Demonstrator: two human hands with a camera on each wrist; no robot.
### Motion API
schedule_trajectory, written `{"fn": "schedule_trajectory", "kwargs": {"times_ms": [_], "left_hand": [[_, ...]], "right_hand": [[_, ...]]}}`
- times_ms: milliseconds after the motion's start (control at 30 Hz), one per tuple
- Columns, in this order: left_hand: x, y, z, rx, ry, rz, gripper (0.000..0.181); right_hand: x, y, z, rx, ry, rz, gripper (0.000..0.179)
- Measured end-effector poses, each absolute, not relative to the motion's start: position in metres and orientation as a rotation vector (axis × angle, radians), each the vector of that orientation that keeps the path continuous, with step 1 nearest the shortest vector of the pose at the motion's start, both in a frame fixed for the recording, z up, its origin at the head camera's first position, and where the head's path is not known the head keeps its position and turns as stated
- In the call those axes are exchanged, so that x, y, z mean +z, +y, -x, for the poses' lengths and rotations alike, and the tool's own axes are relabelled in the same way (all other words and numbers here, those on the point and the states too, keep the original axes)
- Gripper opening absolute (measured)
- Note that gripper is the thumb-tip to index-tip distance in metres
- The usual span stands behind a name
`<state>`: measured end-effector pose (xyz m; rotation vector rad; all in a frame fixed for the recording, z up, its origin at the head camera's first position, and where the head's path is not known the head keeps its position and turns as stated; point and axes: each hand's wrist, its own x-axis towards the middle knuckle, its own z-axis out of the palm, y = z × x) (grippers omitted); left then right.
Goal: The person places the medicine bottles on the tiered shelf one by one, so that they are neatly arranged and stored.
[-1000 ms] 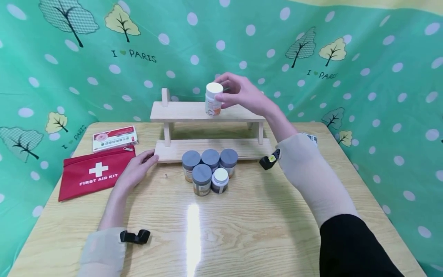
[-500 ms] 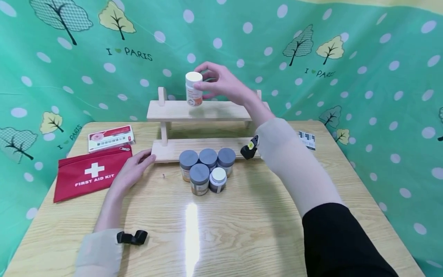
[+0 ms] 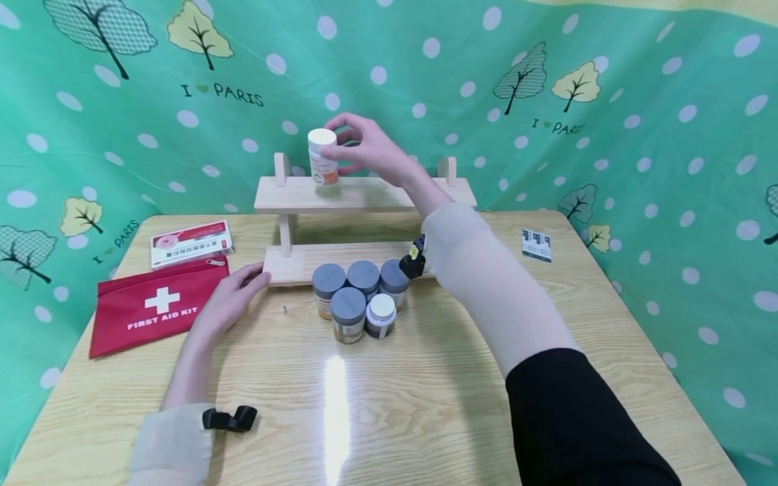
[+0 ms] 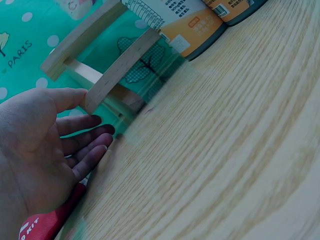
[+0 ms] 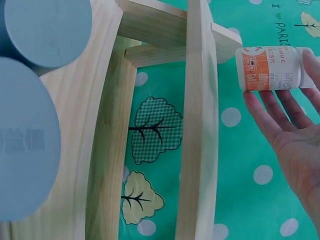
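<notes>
My right hand [image 3: 367,150] holds a white vitamin C pill bottle [image 5: 270,68] with an orange label between thumb and fingers. In the head view the bottle is upright over the left part of the wooden shelf's upper board [image 3: 389,196]. My left hand [image 3: 234,297] is at the left end of the lower board [image 3: 282,268]. The left wrist view shows its thumb touching the board's end, the other fingers loosely bent beside it. Several grey-lidded jars [image 3: 348,314] and a white-capped dark bottle [image 3: 381,316] stand grouped in front of the shelf.
On the left lie a red first aid kit pouch [image 3: 154,310] and a white-and-red medicine box [image 3: 191,244]. A printed blister pack or card [image 3: 536,246] lies at the right rear of the table. A green patterned cloth [image 3: 401,88] hangs behind.
My right hand has carried the white pill bottle leftward along the upper board, first rising a little, then sinking slightly. My left hand has stayed at the shelf's left end.
</notes>
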<state>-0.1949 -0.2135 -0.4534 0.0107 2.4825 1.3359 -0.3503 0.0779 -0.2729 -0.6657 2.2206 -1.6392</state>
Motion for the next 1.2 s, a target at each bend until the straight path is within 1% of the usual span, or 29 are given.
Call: {"fn": "schedule_trajectory", "kwargs": {"times_ms": [667,1200], "left_hand": [[-0.453,-0.213,0.195,1.337,2.494,-0.030,0.081],[-0.453,-0.212,0.196,1.330,2.490,-0.016,0.081]], "right_hand": [[-0.297,0.064,0.358,-1.565,2.275,0.606,0.044],[-0.300,0.064,0.354,-1.556,2.287,0.645,0.046]]}}
